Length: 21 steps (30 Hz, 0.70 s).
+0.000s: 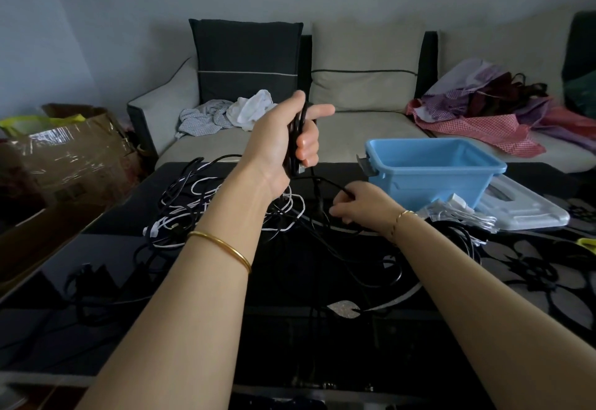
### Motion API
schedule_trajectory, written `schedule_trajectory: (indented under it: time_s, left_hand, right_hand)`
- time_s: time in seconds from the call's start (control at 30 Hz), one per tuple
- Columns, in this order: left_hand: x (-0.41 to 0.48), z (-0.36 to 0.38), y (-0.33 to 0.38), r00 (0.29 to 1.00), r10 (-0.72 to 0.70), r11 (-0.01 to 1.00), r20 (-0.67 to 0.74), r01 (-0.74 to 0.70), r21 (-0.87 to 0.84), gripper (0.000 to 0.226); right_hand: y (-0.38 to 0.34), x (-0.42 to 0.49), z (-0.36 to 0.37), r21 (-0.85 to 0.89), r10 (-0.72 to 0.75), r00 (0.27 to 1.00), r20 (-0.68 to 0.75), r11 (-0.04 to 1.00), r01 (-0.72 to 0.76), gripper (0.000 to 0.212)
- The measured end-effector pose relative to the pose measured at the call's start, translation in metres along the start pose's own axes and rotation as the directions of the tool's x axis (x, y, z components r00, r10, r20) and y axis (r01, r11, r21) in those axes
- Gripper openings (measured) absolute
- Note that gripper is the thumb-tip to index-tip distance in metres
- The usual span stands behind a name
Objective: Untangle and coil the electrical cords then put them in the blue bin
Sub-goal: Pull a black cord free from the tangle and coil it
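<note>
My left hand (283, 138) is raised above the black table (200, 306) and grips a bunch of looped black cord (296, 138), its plug end sticking out below the fingers. Lower and to the right, my right hand (358, 203) pinches a strand of the same black cord near the table top. A tangle of black and white cords (206, 206) lies on the table behind my left forearm. More black cord trails across the table's middle. The blue bin (432, 167) stands empty at the back right of the table.
A white lid (529, 212) lies beside the bin, with a bundled white cord (451, 209) in front of it. A sofa (354, 132) with clothes (232, 112) runs behind the table. A taped cardboard box (64, 154) sits at the left.
</note>
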<state>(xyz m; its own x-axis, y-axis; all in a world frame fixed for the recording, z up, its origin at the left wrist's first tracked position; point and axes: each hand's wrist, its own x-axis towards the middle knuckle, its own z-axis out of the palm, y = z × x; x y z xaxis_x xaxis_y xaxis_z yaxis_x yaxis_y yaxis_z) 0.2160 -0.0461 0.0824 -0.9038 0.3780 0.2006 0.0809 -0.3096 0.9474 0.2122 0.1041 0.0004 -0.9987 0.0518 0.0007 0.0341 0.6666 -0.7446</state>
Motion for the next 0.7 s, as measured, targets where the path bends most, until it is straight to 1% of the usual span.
schedule_trajectory:
  time_s: [0.03,0.1,0.17,0.2,0.23,0.27,0.33,0.37,0.43,0.47,0.57,0.63,0.7]
  left_hand:
    - [0.0,0.001,0.001,1.0,-0.011,1.0,0.021,0.01,0.01,0.048]
    - [-0.001,0.002,0.002,0.998,-0.03,0.999,0.055,0.029,0.026,0.047]
    - [-0.002,0.002,0.002,0.996,-0.044,0.998,0.082,0.041,0.038,0.047]
    - [-0.002,0.002,0.003,0.994,-0.05,0.998,0.095,0.046,0.04,0.047]
    - [-0.003,0.003,0.003,0.992,-0.056,0.998,0.11,0.052,0.038,0.048]
    - [-0.003,0.003,0.004,0.99,-0.062,0.998,0.128,0.058,0.035,0.048]
    - [-0.004,0.004,0.005,0.983,-0.077,0.997,0.165,0.075,0.018,0.049]
    - [-0.004,0.004,0.005,0.98,-0.084,0.996,0.183,0.085,0.002,0.05]
    - [-0.004,0.003,0.006,0.974,-0.09,0.994,0.208,0.101,-0.043,0.05]
    - [-0.004,0.002,0.006,0.974,-0.086,0.993,0.209,0.102,-0.063,0.05]
    - [-0.003,-0.002,0.004,0.986,-0.047,0.991,0.162,0.067,-0.12,0.051]
    - [-0.002,-0.006,0.003,0.994,-0.011,0.981,0.112,0.033,-0.19,0.054]
    - [-0.001,-0.009,0.002,0.998,0.014,0.96,0.061,0.004,-0.279,0.056]
  right_hand:
    - [-0.001,0.002,0.0,-0.021,-0.016,0.991,-0.131,1.0,0.014,0.021]
    - [-0.009,0.001,-0.004,0.04,-0.047,0.934,-0.353,0.997,0.065,0.034]
    - [-0.022,-0.006,-0.009,0.089,-0.133,0.825,-0.55,0.972,0.216,0.033]
    - [-0.028,-0.009,-0.012,0.068,-0.18,0.771,-0.611,0.958,0.278,0.032]
    - [-0.035,-0.011,-0.013,0.032,-0.226,0.74,-0.633,0.948,0.316,0.03]
    - [-0.041,-0.013,-0.014,0.003,-0.26,0.745,-0.614,0.944,0.331,0.027]
    - [-0.046,-0.014,-0.011,-0.043,-0.31,0.809,-0.5,0.941,0.334,0.013]
    - [-0.048,-0.013,-0.008,-0.037,-0.315,0.837,-0.448,0.942,0.335,0.009]
    - [-0.046,-0.012,-0.001,0.029,-0.295,0.862,-0.412,0.942,0.336,0.026]
    - [-0.044,-0.01,0.002,0.07,-0.28,0.876,-0.394,0.94,0.332,0.025]
    - [-0.042,-0.008,0.006,0.109,-0.252,0.919,-0.302,0.949,0.296,0.006]
    - [-0.043,-0.009,0.006,0.145,-0.225,0.951,-0.211,0.955,0.258,0.008]
    - [-0.044,-0.013,0.006,0.143,-0.25,0.959,-0.132,0.953,0.268,0.009]
